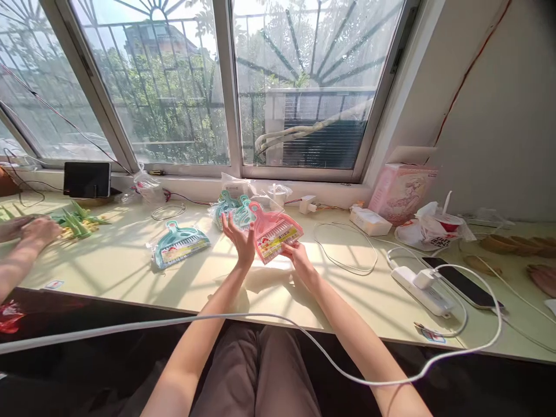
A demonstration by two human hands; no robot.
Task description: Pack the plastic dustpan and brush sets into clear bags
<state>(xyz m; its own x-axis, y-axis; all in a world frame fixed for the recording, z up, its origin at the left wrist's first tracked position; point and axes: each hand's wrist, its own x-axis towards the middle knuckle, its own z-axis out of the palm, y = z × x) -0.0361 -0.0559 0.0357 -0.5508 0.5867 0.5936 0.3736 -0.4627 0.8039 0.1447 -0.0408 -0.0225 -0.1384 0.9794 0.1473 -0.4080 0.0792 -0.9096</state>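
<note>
Perhaps for steadiness, the right hand (299, 256) clamps its fingers on the fan-shaped pink plastic dustpan (270, 222), while the left hand (241, 242) spreads fingers beside it.

A long, pale yellow-green table (117, 272) runs before me, striped with shadow. Left of centre lies a teal dustpan (181, 244) in clear wrapping; farther back sits a cluster of wrapped teal sets (229, 209). Green pointed pieces (78, 223) lie at far left. To my right are a white power strip (419, 291), a dark phone (463, 282) and a pink box (403, 194)
</note>
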